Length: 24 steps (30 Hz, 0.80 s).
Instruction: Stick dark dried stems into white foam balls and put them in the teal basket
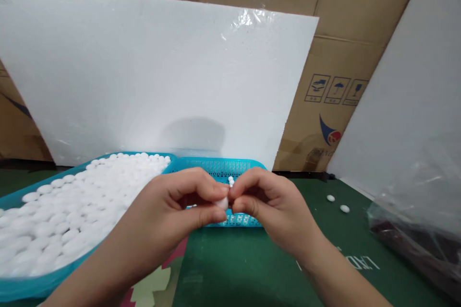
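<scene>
Left hand and right hand pinched one small white rounded pellet together; heaped turquoise plastic basket at 9 o'clock.

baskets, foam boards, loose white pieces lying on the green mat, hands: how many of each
Teal baskets: 2, the full basket and the smaller basket
White foam boards: 2, back board and right board
Loose white pieces on the mat: 2
Hands: 2, left hand and right hand
Total: 8
</scene>
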Tool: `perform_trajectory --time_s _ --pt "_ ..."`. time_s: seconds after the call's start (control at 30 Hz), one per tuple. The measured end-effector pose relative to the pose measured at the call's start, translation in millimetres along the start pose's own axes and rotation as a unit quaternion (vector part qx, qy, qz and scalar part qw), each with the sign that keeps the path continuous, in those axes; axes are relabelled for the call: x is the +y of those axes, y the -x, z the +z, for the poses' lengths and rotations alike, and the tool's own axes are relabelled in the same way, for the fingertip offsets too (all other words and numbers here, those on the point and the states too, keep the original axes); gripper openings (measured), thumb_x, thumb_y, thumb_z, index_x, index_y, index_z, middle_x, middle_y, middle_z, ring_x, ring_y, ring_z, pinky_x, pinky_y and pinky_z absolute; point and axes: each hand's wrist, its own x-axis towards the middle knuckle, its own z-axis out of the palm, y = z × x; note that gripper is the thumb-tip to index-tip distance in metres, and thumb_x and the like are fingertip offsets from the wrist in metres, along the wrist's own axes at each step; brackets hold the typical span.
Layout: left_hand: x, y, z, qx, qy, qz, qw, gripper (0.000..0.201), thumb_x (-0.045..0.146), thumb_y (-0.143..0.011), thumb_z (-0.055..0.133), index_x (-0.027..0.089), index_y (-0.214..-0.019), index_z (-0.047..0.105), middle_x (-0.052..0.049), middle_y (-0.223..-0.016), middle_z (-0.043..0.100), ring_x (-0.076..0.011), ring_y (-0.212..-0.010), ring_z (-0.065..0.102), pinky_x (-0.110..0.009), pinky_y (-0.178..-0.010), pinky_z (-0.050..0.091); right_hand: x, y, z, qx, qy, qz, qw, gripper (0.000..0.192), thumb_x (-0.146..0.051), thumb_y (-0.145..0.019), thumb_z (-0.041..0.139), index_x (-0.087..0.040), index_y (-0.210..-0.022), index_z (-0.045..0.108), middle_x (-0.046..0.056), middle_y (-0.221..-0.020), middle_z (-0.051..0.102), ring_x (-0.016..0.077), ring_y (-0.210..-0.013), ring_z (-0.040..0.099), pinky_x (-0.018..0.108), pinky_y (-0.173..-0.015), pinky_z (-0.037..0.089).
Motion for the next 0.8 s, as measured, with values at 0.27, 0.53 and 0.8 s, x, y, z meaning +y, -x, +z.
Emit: perform_trajectory --time_s 0.27,0.53,0.8 --pt "-0.6 1.8 1.8 0.016 0.008 0.022 1.0 0.01 0.01 -0.052 0.056 0.016 -0.045 0.057 0.006 -0.048 0.056 -0.0026 -0.042 0.047 -0.005 -0.036 0.036 4.8 -1.1 -2.8 -0.021 0.005 -0.076 0.997 0.015 -0.005 -0.065 0.051 -0.015 -0.055 0.046 -0.004 -0.055 0.047 0.0023 -0.05 0.046 0.007 -0.049 0.038" --pt "-4.5 6.6 0.9 0.016 -0.032 0.083 0.996 0.007 0.017 -0.056 0.057 0.02 -0.05 0.055 0.009 -0.054 0.057 -0.0047 -0.047 0.051 -0.009 -0.041 0.041 -2.0 1.0 -0.4 -0.018 0.076 -0.126 0.989 0.021 -0.003 -0.068 0.048 -0.017 -0.054 0.04 -0.005 -0.053 0.044 0.004 -0.05 0.047 0.01 -0.049 0.041" --pt "0.4 14.9 1.1 0.004 -0.12 0.172 0.978 0.009 0.016 -0.06 0.053 0.02 -0.052 0.051 0.008 -0.053 0.053 -0.0053 -0.046 0.049 -0.01 -0.036 0.037 -15.0 7.0 3.3 -0.031 0.054 -0.076 0.995 0.028 0.009 -0.062 0.037 -0.018 -0.053 0.035 -0.005 -0.053 0.041 0.003 -0.053 0.049 0.007 -0.051 0.042"
